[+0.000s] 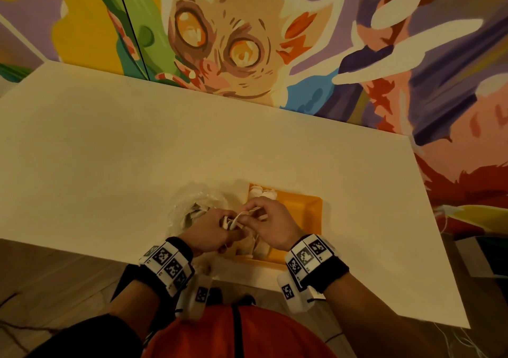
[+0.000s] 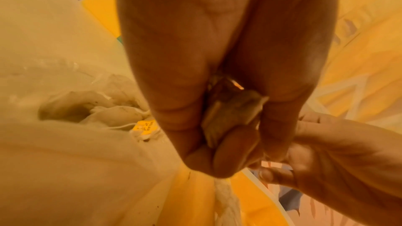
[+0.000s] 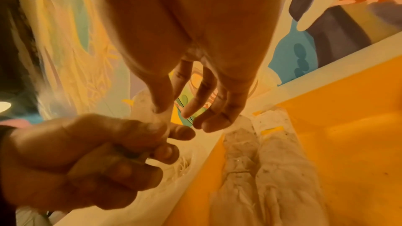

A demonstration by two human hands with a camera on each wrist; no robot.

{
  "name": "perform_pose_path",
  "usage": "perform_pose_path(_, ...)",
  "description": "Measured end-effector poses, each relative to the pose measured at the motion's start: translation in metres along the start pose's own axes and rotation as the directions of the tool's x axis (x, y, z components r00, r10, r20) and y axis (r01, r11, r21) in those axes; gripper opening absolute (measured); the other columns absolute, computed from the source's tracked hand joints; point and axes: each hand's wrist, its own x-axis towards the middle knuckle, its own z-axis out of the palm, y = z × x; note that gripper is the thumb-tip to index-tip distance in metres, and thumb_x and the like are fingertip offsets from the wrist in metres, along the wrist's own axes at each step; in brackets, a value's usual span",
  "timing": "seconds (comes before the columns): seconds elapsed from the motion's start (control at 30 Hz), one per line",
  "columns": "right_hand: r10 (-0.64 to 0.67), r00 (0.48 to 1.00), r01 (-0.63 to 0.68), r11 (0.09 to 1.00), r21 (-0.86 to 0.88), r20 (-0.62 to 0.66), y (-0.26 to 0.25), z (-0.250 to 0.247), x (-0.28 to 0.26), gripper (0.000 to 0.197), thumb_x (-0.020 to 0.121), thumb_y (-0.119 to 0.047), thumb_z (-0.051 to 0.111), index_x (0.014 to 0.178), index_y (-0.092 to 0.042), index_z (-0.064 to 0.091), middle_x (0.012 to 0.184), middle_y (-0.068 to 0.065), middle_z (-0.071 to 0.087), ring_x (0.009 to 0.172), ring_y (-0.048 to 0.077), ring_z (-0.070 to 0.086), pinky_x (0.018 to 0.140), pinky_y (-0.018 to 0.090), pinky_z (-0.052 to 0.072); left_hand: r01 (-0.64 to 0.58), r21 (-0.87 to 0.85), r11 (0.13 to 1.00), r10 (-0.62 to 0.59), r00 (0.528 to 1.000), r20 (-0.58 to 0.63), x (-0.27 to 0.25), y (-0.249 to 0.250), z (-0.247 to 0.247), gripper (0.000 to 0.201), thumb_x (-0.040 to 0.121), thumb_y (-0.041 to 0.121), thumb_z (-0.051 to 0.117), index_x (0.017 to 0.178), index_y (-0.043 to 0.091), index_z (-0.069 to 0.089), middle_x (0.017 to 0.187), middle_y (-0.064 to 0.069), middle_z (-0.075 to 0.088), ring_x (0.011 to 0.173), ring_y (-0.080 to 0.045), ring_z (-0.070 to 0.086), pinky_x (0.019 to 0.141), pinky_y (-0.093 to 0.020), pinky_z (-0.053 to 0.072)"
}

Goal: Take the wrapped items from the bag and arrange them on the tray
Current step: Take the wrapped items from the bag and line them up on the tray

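Dim, warm amber lighting throughout. Head view: wide-angle bending at the edges, soft shadows beside the hands [image 1: 242, 224] on the tabletop [image 1: 137, 151]. Wrist views: close, blurred, strongly distorted.

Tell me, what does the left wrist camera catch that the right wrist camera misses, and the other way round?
Only the left wrist view looks into the clear plastic bag, where more wrapped items lie, one with a yellow tag. Only the right wrist view shows wrapped items already laid along the near side of the tray. Both show the left hand gripping a wrapped item, the right hand pinching at it, and the yellow tray beneath.
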Motion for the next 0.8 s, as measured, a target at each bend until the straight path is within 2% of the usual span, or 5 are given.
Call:
perform_pose_path(0.13,-0.007,0.999,0.009,0.999,0.042,-0.042,0.010,-0.004,0.002,0.009,0.084,-0.026,0.075,0.083,-0.029,0.066,0.088,-0.009,0.070,0.085,0.009,0.066,0.079,0.028,0.055,-0.003,0.044,0.999,0.006,0.998,-0.063,-0.002,-0.006,-0.007,0.022,0.085,0.028,0.073,0.090,0.008,0.066,0.064,-0.006,0.060,0.052,-0.018,0.053,0.049,-0.029,0.046)
perform_pose_path(0.37,-0.007,0.989,0.024,0.993,0.112,-0.148,0.017,-0.010,0.000,0.009,0.085,-0.019,0.073,0.090,-0.023,0.067,0.076,-0.013,0.061,0.073,0.003,0.062,0.073,0.016,0.050,-0.063,0.139,0.988,0.098,0.961,-0.258,-0.001,-0.001,-0.011,0.022,0.081,0.030,0.077,0.101,0.025,0.070,0.079,-0.003,0.066,0.047,-0.008,0.051,0.046,-0.024,0.046)
perform_pose_path(0.53,-0.028,0.996,0.028,1.000,-0.008,-0.083,0.023,-0.010,-0.001,0.014,0.087,-0.019,0.071,0.101,-0.016,0.073,0.085,-0.009,0.067,0.073,0.001,0.059,0.067,0.011,0.046,-0.254,0.192,0.948,0.299,0.917,-0.264,0.005,0.008,-0.006,0.017,0.082,0.029,0.076,0.098,0.025,0.073,0.090,0.010,0.071,0.064,0.005,0.058,0.061,-0.013,0.044)
perform_pose_path(0.67,-0.009,0.997,0.010,1.000,0.011,-0.073,0.024,-0.008,-0.005,0.016,0.087,-0.022,0.072,0.101,-0.016,0.071,0.087,-0.009,0.067,0.073,0.000,0.058,0.066,0.009,0.044,-0.272,0.218,0.937,0.328,0.901,-0.285,0.009,0.008,0.000,0.006,0.085,0.027,0.074,0.087,0.022,0.076,0.084,0.008,0.073,0.079,-0.011,0.066,0.074,-0.030,0.051)
perform_pose_path(0.8,0.011,0.998,-0.012,1.000,-0.010,-0.057,0.030,-0.005,-0.009,0.015,0.087,-0.027,0.072,0.100,-0.020,0.072,0.088,-0.004,0.070,0.076,0.009,0.064,0.068,0.016,0.049,-0.265,0.171,0.949,0.307,0.901,-0.306,0.010,0.010,0.005,0.009,0.085,0.024,0.074,0.089,0.015,0.075,0.082,0.008,0.071,0.074,0.003,0.061,0.070,-0.012,0.044)
